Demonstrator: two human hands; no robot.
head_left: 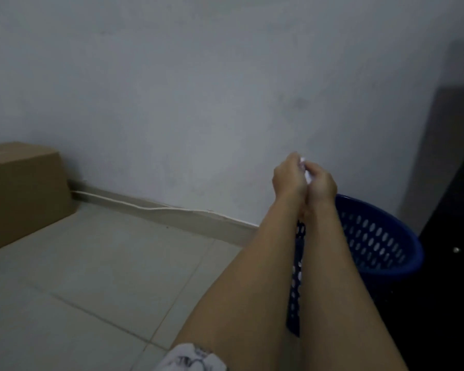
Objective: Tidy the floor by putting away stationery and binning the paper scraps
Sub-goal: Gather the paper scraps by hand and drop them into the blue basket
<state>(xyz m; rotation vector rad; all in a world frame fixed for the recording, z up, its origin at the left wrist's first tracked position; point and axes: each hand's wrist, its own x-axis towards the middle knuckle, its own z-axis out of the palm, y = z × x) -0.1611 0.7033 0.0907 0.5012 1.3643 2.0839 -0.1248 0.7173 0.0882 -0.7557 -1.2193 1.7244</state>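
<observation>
My left hand (288, 175) and my right hand (322, 184) are pressed together in front of the wall, both closed around small white paper scraps (303, 167) that peek out between the fingers. A blue perforated plastic basket (378, 236) stands on the floor just below and to the right of my hands, against the wall. My forearms cover its left part; a strip of it shows between them. What lies inside the basket is hidden.
A brown cardboard box (22, 191) stands at the left against the wall. A white cable (150, 207) runs along the skirting. Grey floor tiles (97, 277) fill the lower left. Dark furniture (456, 236) stands at the right beside the basket.
</observation>
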